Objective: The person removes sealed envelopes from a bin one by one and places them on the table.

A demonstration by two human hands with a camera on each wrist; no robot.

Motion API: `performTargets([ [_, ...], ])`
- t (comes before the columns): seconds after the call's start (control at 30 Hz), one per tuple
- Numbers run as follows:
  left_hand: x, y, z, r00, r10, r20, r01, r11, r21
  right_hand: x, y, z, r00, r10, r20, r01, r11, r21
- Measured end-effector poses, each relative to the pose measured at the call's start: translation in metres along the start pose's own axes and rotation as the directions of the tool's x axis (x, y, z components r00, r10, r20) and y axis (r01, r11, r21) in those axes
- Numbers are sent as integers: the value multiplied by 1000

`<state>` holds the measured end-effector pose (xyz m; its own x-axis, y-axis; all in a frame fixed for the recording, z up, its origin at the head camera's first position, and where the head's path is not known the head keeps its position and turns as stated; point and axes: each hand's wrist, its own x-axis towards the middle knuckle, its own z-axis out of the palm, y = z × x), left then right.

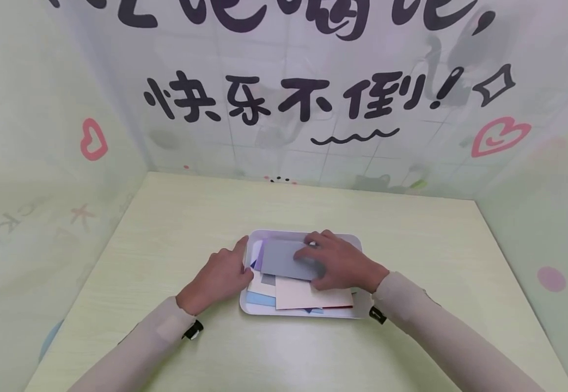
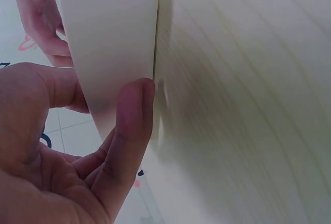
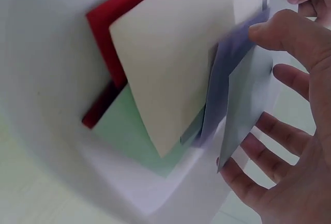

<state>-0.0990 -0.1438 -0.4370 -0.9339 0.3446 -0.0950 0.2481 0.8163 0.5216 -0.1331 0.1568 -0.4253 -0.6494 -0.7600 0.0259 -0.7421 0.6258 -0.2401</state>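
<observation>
A shallow white tray (image 1: 284,234) holds several loose paper cards. My left hand (image 1: 217,279) grips its left end, with thumb and fingertip pinching the wall (image 2: 111,43) in the left wrist view. Over the tray, my right hand (image 1: 344,264) holds a grey card (image 1: 284,258), its thumb at the near edge and fingers spread towards the far edge. In the right wrist view the grey card (image 3: 248,94) stands tilted beside a purple card (image 3: 225,71). A cream card (image 1: 308,294) lies at the front, partly over red (image 3: 106,48) and pale green (image 3: 137,131) cards.
The tray stands on a pale wood-grain table (image 1: 195,218). Translucent printed sheets wall in its back (image 1: 284,147) and both sides. A light blue card (image 1: 261,299) shows at the tray's front left. Dark straps circle both wrists.
</observation>
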Motion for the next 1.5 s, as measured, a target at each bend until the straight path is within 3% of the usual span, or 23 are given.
performTargets([
  [0.3,1,-1,-1,1000,-2,-1,2,1000,-11,-14,14,-21,993,100,-64,-100,995,3],
  [0.6,2,-1,0,1000,-8,6,9,1000,-20,-29,41,-33,954,265,-140,-264,964,25],
  [0.8,1,-1,2,1000,-1,-10,1,1000,-19,-39,66,-32,913,368,-175,-364,930,53],
  [1.07,4,-2,4,1000,-4,-18,4,1000,-1,-55,95,-31,833,532,-149,-518,846,126],
  [1.27,5,-1,4,1000,-5,-15,5,1000,4,-61,109,-29,790,599,-129,-581,799,153],
  [1.5,5,-1,3,1000,-12,-5,12,1000,-1,-62,116,-22,754,651,-81,-635,756,160],
])
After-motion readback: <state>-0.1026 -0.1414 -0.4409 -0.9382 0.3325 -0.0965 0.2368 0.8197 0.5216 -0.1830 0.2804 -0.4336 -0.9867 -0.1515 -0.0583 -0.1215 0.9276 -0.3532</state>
